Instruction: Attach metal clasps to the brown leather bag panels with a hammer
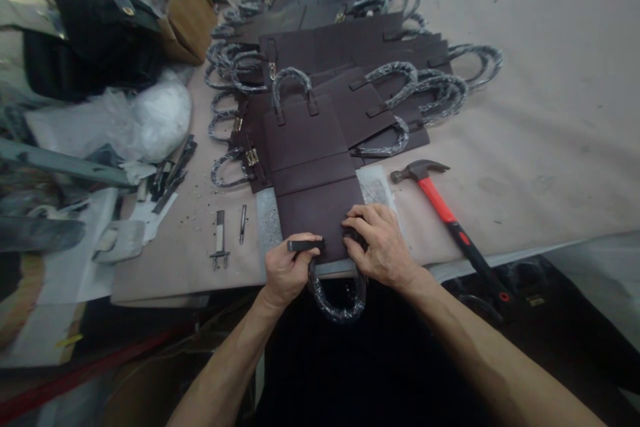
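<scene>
A dark brown leather bag panel (315, 173) lies flat on a grey slab (267, 223) at the table's near edge. A wrapped handle (337, 300) hangs off its near end and another arches at its far end. My left hand (287, 270) pinches the left handle tab (303, 245) against the panel's near edge. My right hand (380, 243) presses curled fingers onto the right handle tab at the same edge.
A red-handled hammer (443, 207) lies just right of the panel. Small metal tools (220, 237) rest to the left. A heap of similar brown bags with wrapped handles (360, 60) fills the table behind. Plastic, cardboard and dark clutter (100, 47) crowd the left side.
</scene>
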`<state>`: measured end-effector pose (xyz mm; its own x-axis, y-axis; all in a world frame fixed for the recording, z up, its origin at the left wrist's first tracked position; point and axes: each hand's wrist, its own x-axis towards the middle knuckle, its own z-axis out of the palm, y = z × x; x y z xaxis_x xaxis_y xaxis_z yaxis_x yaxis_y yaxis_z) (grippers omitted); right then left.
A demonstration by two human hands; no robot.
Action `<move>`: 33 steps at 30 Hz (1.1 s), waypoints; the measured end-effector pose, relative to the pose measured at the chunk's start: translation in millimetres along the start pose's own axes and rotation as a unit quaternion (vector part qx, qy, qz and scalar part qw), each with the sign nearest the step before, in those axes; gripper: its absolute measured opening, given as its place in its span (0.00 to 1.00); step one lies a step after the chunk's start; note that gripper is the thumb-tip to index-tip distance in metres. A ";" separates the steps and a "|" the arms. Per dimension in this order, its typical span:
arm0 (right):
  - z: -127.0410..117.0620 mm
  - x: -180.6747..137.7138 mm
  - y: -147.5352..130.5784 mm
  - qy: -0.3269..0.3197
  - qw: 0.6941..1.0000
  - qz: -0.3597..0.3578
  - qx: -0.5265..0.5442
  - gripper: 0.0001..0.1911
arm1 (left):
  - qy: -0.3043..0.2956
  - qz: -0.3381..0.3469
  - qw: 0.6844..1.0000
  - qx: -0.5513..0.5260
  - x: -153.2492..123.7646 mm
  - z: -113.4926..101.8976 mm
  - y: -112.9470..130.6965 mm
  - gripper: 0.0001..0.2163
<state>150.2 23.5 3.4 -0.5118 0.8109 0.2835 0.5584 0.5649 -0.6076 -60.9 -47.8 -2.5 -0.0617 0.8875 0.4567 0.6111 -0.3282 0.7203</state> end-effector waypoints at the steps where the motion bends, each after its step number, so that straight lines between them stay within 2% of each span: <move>1: 0.0 0.0 -0.1 -0.001 1.000 0.001 0.001 0.11 | -0.001 0.005 1.000 -0.003 -0.8 0.3 -0.3 0.04; 4: 0.7 -0.2 0.2 -0.006 1.000 0.004 0.004 0.11 | 0.003 0.000 1.000 -0.002 -3.4 1.4 -1.2 0.04; 8: 2.1 -0.8 1.0 -0.007 1.000 0.007 0.007 0.12 | 0.019 -0.098 0.994 -0.045 -5.5 0.6 -3.9 0.05; 10: 2.3 -1.1 1.4 -0.005 1.000 0.005 0.006 0.11 | 0.025 -0.118 0.991 -0.065 -6.1 -0.8 -5.4 0.05; 21: 0.2 0.2 0.6 -0.002 1.000 -0.007 -0.006 0.11 | 0.010 -0.068 0.997 -0.032 1.3 7.6 6.6 0.04; 33: -1.0 -0.4 0.5 -0.003 1.000 -0.003 0.008 0.11 | -0.011 -0.065 0.998 0.007 4.8 7.8 11.4 0.05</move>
<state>151.3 23.6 3.7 -0.5184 0.8070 0.2827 0.5455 0.5667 -0.6174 -48.1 -44.7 3.8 -0.1227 0.9292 0.3485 0.6097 -0.2065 0.7652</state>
